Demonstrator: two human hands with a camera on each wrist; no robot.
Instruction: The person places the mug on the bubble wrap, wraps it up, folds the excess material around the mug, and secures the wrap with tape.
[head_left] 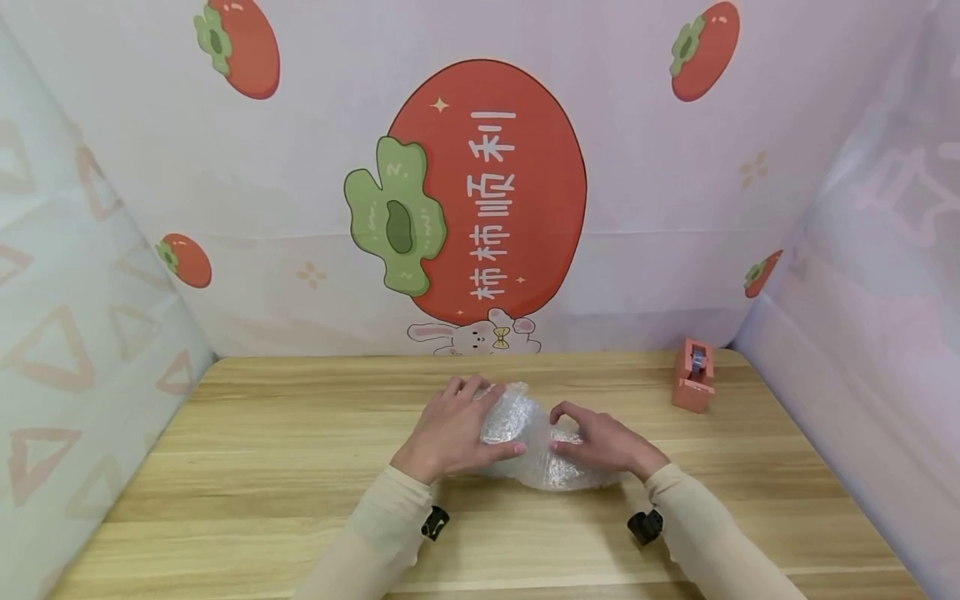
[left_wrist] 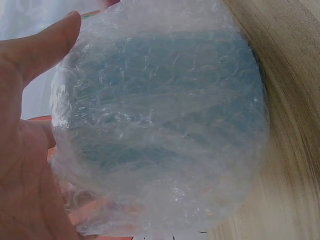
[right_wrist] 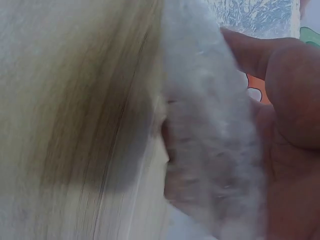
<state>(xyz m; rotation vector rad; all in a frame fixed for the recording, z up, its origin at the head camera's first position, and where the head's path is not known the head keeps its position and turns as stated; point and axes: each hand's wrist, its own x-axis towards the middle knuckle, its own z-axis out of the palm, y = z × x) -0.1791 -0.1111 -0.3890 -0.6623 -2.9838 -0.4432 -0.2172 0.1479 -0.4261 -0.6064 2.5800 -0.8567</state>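
On the table lies a bundle of clear bubble wrap [head_left: 512,417], and in the left wrist view a bluish, rounded thing [left_wrist: 165,85] shows blurrily through the layers. My left hand [head_left: 457,429] holds the bundle from its left side, fingers over the far part and thumb across the near top. My right hand [head_left: 600,442] is at the right part of the wrap, index finger and thumb bent toward each other. In the right wrist view its fingers reach behind a hanging flap of bubble wrap [right_wrist: 210,120], and fingertips peek past the flap's edge.
A pink tape dispenser [head_left: 693,375] stands at the back right of the wooden table [head_left: 262,467]. Printed cloth walls [head_left: 637,275] with persimmon drawings close off the back and both sides. Each wrist carries a small black camera [head_left: 645,527].
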